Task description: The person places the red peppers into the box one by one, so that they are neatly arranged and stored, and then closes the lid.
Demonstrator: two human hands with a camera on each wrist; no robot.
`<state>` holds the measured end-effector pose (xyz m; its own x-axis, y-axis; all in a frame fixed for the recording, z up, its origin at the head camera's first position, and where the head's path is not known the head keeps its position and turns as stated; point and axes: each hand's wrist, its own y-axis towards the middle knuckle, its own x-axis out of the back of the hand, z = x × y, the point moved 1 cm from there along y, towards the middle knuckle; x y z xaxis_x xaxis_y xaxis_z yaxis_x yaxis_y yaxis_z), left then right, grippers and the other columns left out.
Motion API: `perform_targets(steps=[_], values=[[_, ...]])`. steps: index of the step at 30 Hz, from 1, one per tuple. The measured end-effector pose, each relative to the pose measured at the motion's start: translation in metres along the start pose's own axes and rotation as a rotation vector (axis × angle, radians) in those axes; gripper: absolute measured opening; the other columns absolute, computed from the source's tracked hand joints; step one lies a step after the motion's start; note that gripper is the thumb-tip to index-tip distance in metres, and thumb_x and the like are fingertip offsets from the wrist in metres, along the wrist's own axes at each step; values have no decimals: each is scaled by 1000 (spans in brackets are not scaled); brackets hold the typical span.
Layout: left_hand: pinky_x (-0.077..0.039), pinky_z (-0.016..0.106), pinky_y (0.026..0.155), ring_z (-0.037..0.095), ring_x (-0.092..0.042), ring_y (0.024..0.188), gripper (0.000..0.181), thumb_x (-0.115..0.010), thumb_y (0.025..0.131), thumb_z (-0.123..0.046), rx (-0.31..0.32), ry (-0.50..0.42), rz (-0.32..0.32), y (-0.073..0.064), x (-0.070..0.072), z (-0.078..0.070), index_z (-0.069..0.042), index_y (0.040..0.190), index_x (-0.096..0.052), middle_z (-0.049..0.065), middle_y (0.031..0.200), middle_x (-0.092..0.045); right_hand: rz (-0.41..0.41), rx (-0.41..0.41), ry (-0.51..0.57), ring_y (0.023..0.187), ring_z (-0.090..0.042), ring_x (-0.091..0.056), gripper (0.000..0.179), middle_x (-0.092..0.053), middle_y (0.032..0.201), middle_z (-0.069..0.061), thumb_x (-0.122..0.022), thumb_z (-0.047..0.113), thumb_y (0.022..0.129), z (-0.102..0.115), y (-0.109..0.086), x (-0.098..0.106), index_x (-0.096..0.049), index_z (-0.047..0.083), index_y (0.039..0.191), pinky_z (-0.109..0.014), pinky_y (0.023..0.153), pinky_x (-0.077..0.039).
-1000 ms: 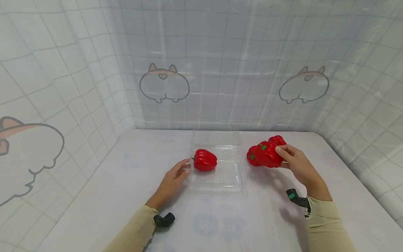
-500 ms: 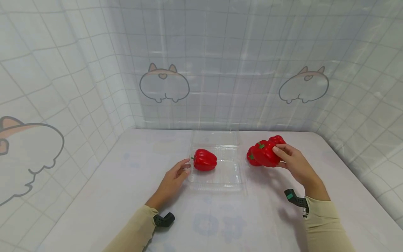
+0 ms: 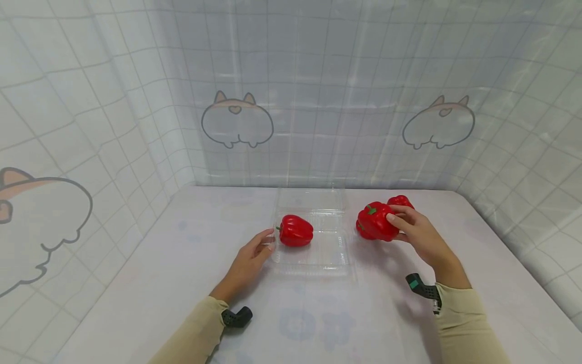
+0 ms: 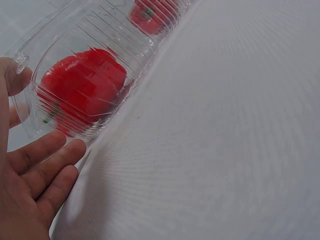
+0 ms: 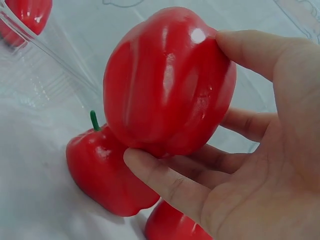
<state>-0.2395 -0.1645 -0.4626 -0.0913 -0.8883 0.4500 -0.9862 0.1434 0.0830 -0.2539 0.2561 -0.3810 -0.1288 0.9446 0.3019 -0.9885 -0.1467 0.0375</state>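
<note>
My right hand (image 3: 420, 235) holds a glossy red bell pepper (image 3: 378, 222) between thumb and fingers, raised over the table. Right below it, partly hidden, a second red bell pepper (image 5: 107, 175) lies with its green stem up; a third (image 3: 401, 200) lies behind. To the left is a clear hinged plastic clamshell box (image 3: 325, 253), its lid laid back. One red bell pepper (image 3: 295, 231) rests on its side in the box's left part, stem to the left. My left hand (image 3: 247, 260) pinches the box's left rim with thumb and a finger, other fingers extended (image 4: 55, 172).
The white table (image 3: 218, 217) has a back edge close to a grid-patterned curtain (image 3: 318, 101). Similar sheets hang at the left (image 3: 104, 126) and right. Each wrist wears a black camera mount.
My right hand has moved a little left with its pepper, now covering most of the pepper beneath. The left hand, the box and the pepper in it have stayed put.
</note>
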Motion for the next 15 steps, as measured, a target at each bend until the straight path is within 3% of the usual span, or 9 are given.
perform_targets(steps=[15], values=[[-46, 51, 104, 20, -56, 124, 49, -57, 102, -38, -4, 8, 2, -2, 1, -2, -35, 150, -44, -3, 139, -57, 0, 78, -60, 126, -40, -45, 72, -44, 142, -21, -68, 39, 95, 8, 0, -7, -36, 5, 150, -34, 88, -57]])
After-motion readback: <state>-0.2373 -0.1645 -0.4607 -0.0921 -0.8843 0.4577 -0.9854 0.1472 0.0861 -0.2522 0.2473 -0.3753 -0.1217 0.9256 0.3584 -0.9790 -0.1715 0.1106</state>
